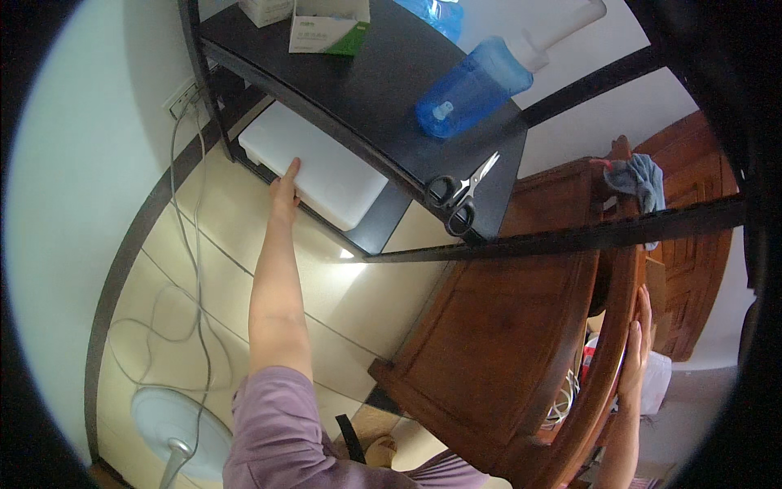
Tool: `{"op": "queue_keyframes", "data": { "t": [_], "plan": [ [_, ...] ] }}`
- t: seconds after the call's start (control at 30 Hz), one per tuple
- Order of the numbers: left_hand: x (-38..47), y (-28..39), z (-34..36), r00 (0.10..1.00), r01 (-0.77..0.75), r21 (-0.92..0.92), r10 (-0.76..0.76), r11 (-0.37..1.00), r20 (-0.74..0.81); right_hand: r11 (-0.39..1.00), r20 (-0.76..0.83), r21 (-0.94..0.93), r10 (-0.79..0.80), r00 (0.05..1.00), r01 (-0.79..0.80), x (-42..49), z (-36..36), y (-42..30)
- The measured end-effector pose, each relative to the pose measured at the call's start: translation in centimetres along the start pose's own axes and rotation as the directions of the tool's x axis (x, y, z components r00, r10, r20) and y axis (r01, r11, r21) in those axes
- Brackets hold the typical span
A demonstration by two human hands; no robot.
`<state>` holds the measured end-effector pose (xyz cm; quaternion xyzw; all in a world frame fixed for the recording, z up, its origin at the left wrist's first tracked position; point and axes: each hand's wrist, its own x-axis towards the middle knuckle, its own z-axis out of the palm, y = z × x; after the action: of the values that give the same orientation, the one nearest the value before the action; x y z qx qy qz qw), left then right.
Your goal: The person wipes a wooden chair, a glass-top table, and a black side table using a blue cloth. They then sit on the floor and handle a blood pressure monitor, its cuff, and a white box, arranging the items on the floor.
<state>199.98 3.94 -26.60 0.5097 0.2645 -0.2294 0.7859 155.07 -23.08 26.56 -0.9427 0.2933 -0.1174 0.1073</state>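
My left hand [286, 189] is at the near edge of a smooth white box-shaped case [324, 168], thumb on its top and fingers at its side. The case lies on the low black shelf [380, 223] of a rack, partly hidden under the upper shelf. My right hand [636, 354] rests along the curved top rail [611, 373] of a dark wooden piece of furniture, fingers stretched out. Black-handled scissors [462, 194] lie on the upper shelf [372, 91], their handles over its front edge.
A blue translucent pump bottle [467, 91] and an open white-and-green carton [324, 33] are on the upper shelf. Cables [197, 244] run from a power strip [183, 98] across the tiles to a round stand base [177, 428]. A grey cloth [638, 180] hangs over the wood.
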Motion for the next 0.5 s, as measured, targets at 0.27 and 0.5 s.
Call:
{"op": "queue_keyframes", "data": {
  "t": [0.27,0.5],
  "plan": [
    [-4.4,3.2,2.5,0.976,-0.107,0.100,0.124,0.989,-0.181,0.998,-0.021,-0.061,0.030,0.999,-0.031,-0.2,0.0,-0.7],
    [-3.2,1.8,0.6,0.955,-0.185,0.076,0.197,0.980,-0.220,0.999,-0.044,-0.035,0.009,0.999,-0.011,0.0,0.5,-1.8]
  ]
}}
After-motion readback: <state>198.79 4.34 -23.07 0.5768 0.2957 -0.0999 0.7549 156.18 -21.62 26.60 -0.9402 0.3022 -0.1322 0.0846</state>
